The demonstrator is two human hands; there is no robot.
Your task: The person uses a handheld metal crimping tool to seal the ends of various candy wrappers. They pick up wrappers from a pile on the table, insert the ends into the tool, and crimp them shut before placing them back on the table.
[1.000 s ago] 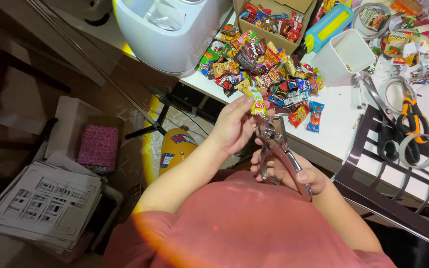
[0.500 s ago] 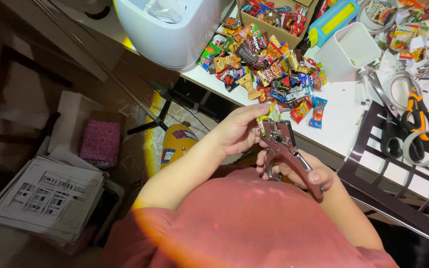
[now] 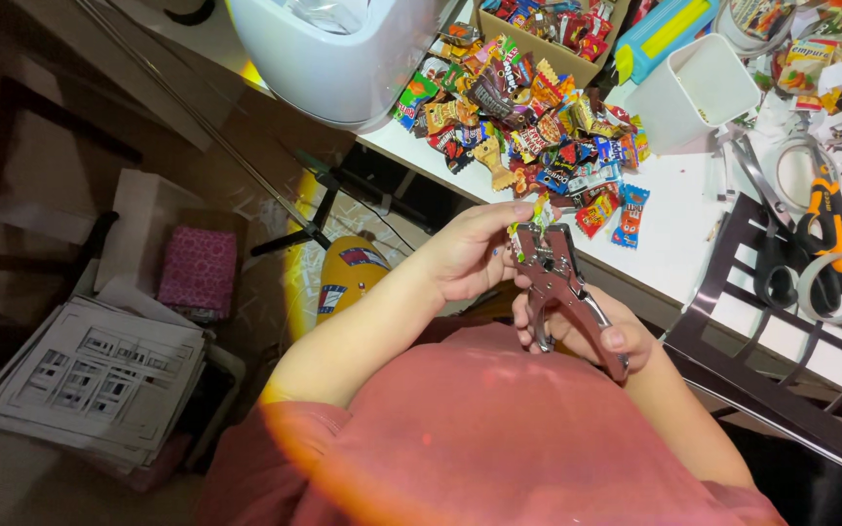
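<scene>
While you sat at the white table point(image 3: 694, 219), the biggest thing near you was the white rounded appliance point(image 3: 343, 54) at its far corner, with a stack of printed sheets point(image 3: 95, 375) on the floor below to your left. A heap of bright candy wrappers point(image 3: 528, 122) spread across the tabletop beside a white square tub point(image 3: 689, 93), and orange-handled scissors point(image 3: 825, 219) lay well apart on a dark rack point(image 3: 782, 341) to your right.

Your right hand point(image 3: 587, 331) was wrapped around the handles of the metal punch pliers point(image 3: 562, 287), fingers closed on them, thumb lying along the lower grip. You held the tool in the air above your lap, just off the table edge. It looked stiff, fairly heavy for its size and smooth, so the handles were the sound place to grip, well back from the head.

Your left hand point(image 3: 465, 253) was pinched shut on a small green-and-yellow wrapper point(image 3: 538, 214), feeding it into the tool's head. That wrapper looked thin, light, crinkly and likely slippery, easy to tear or crease; it wanted holding by its edge with the fingertips, close to the head, as you had it.
</scene>
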